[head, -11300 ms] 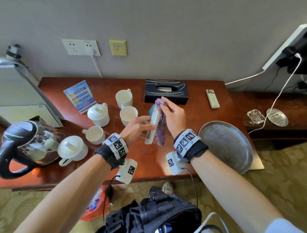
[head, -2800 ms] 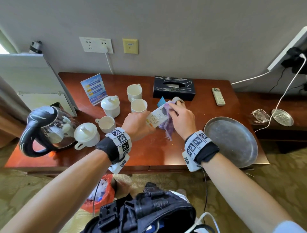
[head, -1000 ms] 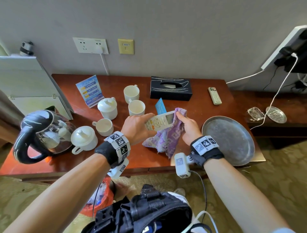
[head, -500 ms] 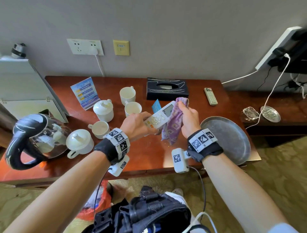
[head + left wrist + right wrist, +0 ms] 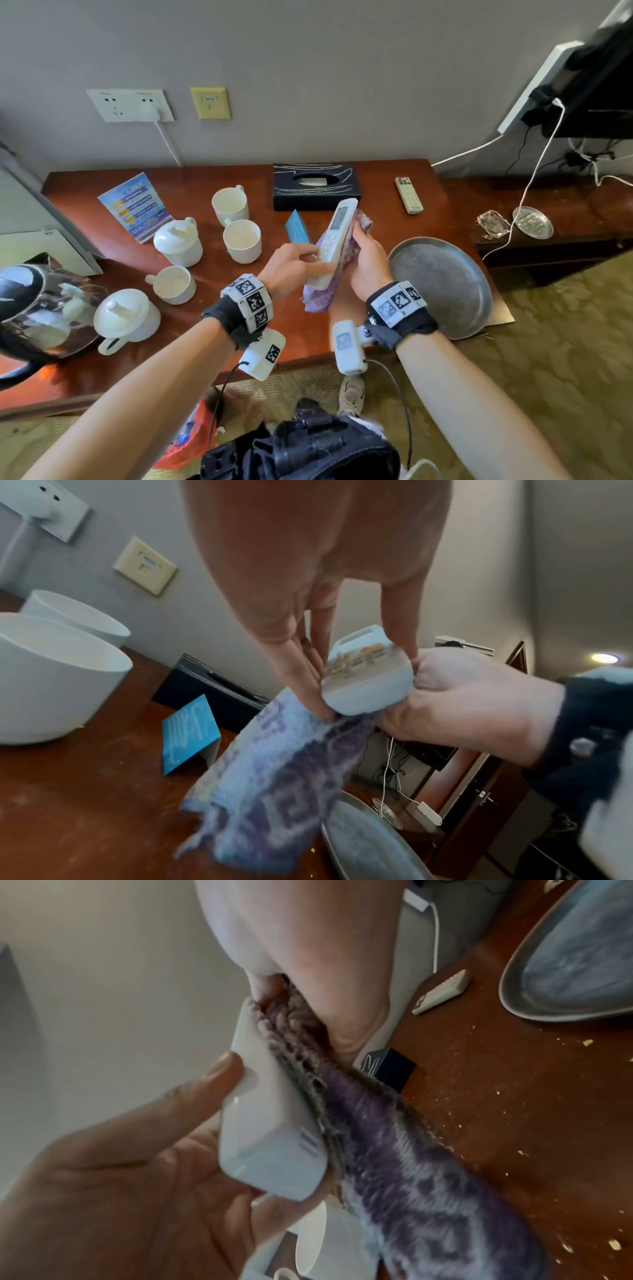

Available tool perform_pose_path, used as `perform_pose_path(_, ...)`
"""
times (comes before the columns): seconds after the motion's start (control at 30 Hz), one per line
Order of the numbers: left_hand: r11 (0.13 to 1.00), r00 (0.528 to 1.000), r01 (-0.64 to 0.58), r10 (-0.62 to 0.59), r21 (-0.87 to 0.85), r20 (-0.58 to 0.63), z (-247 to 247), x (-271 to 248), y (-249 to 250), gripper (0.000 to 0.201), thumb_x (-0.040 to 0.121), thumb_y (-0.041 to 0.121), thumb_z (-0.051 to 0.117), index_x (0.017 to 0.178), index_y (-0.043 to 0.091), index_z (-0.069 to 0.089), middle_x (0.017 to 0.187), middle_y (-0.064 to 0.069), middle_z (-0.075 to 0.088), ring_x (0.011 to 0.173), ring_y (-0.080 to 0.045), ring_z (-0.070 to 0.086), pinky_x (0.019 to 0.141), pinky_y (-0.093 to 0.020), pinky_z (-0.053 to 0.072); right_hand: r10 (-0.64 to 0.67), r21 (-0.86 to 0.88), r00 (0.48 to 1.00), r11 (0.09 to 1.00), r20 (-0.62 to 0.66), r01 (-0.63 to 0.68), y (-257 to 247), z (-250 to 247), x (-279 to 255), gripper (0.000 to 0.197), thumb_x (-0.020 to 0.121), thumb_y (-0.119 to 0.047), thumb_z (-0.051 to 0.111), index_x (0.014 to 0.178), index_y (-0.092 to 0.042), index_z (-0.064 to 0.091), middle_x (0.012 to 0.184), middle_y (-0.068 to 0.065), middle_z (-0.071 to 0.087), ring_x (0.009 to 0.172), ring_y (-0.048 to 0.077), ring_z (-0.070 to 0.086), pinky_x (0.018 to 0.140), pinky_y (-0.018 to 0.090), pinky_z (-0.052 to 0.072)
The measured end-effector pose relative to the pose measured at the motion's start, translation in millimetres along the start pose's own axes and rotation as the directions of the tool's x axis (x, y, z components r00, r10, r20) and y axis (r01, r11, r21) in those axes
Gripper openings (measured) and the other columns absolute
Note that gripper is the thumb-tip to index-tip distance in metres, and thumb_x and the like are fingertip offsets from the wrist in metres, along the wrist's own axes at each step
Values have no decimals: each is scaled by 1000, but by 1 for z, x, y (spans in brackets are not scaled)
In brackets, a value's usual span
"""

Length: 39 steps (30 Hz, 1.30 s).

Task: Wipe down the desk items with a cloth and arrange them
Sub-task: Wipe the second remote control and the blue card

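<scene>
A white remote control (image 5: 335, 236) is held above the desk, tilted with its screen end pointing away. My left hand (image 5: 291, 269) grips its lower end, thumb and fingers on either side (image 5: 368, 680). My right hand (image 5: 368, 263) holds a purple patterned cloth (image 5: 329, 287) against the remote's back and right side (image 5: 270, 1123). The cloth (image 5: 411, 1164) hangs down below the remote (image 5: 274, 791). Most of the remote's back is hidden by the cloth.
On the red-brown desk (image 5: 205, 342) stand white cups (image 5: 241, 240), lidded cups (image 5: 178, 241), a black tissue box (image 5: 315, 186), a blue card (image 5: 297, 230), a leaflet (image 5: 135, 205), a second remote (image 5: 408, 194), a round metal tray (image 5: 442, 284) and a glass kettle (image 5: 37, 308) at left. Crumbs (image 5: 514, 1123) dot the wood.
The remote has turned from lying sideways to pointing away and upward. My right hand with the cloth has slid along its back; the cloth now hangs below the remote.
</scene>
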<state>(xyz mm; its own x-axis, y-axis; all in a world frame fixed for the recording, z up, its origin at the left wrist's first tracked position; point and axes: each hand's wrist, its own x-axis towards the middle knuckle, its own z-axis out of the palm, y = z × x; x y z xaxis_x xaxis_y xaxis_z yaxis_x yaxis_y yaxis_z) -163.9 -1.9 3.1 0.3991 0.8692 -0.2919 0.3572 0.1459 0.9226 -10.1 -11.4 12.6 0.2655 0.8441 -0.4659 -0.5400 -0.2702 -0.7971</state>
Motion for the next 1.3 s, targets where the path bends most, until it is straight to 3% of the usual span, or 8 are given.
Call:
perform_pose_path(0.17,999,1000,-22,22,-38,-14,24,19,17,21,74,30,80,91,27,70,77,1,64,71,-12,58,73,-35,48,10,21,1000,1000,12,-10,-23,-17,16,37,100,-32,55,124,-5,63,118,20,68,104,31,68,94,47,55)
perform_pose_path(0.23,999,999,-28,27,-33,-35,34,31,25,33,69,35,81,94,16,71,79,-8,63,73,-19,59,75,-39,50,7,-3,999,1000,49,-7,-30,-30,20,33,102,-28,53,123,-5,64,112,17,71,98,28,70,83,41,58)
perform_pose_path(0.33,1000,997,-6,6,-11,-77,51,56,34,47,62,48,80,98,19,73,89,-17,71,85,-33,69,83,-50,56,7,-65,995,998,97,0,-38,-56,30,28,102,-22,52,122,-6,64,113,21,70,103,34,69,90,47,56)
perform_pose_path(0.53,988,988,76,-57,133,-141,84,116,53,34,77,34,84,103,18,71,81,8,67,68,-6,63,55,-15,44,-66,-223,997,972,45,74,-74,-103,66,18,99,-15,57,111,-9,69,106,18,73,98,30,71,92,43,55)
perform_pose_path(0.67,946,969,212,-172,245,-175,107,159,65,39,73,45,85,93,13,71,89,2,71,75,-11,66,56,-24,47,-109,-224,994,970,-30,99,-104,-135,95,15,97,-15,60,109,-13,69,95,12,75,84,23,72,80,35,58)
perform_pose_path(0.9,861,928,364,-304,356,-214,139,224,69,51,76,49,81,104,7,71,103,-7,73,86,-22,69,60,-28,51,-40,-224,975,975,-219,-11,-128,-191,151,6,91,-16,67,92,-13,72,103,24,72,101,39,69,97,55,52)
perform_pose_path(1.0,823,912,406,-334,398,-240,148,245,73,51,78,48,79,106,8,65,105,-7,71,83,-22,67,55,-28,47,26,-218,970,973,-243,-81,-131,-207,173,7,91,-17,68,90,-11,71,97,21,74,95,36,71,95,53,53)
perform_pose_path(1.3,748,868,495,-404,443,-288,164,304,65,47,84,47,75,106,13,52,124,-12,67,103,-30,66,72,-33,51,140,-222,948,953,-284,-207,-132,-231,232,14,87,-17,72,91,-3,71,90,18,75,89,33,73,93,52,55)
